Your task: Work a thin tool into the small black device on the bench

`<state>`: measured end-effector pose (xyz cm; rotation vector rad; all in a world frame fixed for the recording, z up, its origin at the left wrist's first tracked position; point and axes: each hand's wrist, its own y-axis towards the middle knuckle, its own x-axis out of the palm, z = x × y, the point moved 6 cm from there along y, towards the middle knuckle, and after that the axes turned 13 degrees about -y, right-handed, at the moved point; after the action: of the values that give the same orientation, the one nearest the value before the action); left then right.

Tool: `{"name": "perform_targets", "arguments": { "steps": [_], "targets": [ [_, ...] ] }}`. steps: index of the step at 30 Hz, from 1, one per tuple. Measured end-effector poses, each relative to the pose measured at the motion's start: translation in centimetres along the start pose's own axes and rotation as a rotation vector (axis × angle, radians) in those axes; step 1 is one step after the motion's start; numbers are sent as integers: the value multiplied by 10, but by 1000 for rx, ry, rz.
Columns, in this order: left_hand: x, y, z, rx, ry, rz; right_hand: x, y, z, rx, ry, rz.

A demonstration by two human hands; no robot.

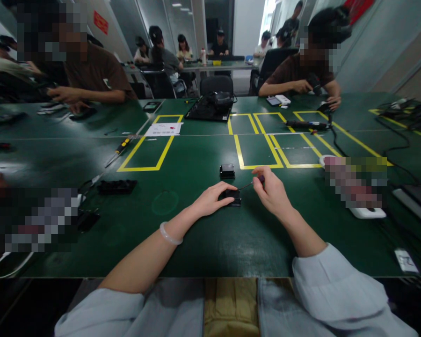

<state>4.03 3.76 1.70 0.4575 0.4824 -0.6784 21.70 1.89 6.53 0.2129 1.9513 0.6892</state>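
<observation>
My left hand (211, 198), with a pale bracelet at the wrist, pins a small black plastic part (235, 202) to the green table, thumb and fingers closed about it. In my right hand (272, 192) is a screwdriver (246, 186) with a dark handle, gripped between thumb and fingers. Its thin shaft slants down and left toward the part; whether the tip touches it I cannot tell. Just beyond my left fingertips stands a second small black piece (227, 171), apart from both hands.
Yellow tape (261, 166) marks rectangles on the table (196, 252). A yellow-black screwdriver (121, 147) and a black strip-shaped part (117, 187) lie left. A blurred phone-like device (366, 212) lies right. A black electric screwdriver (308, 125) with a cord lies farther back. Co-workers sit opposite.
</observation>
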Motion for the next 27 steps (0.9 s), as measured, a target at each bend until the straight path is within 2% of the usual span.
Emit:
{"name": "perform_targets", "arguments": {
  "steps": [21, 27],
  "targets": [
    [0, 0, 0, 6, -8, 4, -2, 0, -2, -10, -23, -33],
    [0, 0, -1, 2, -7, 2, 0, -1, 0, -8, -12, -3]
  ]
}}
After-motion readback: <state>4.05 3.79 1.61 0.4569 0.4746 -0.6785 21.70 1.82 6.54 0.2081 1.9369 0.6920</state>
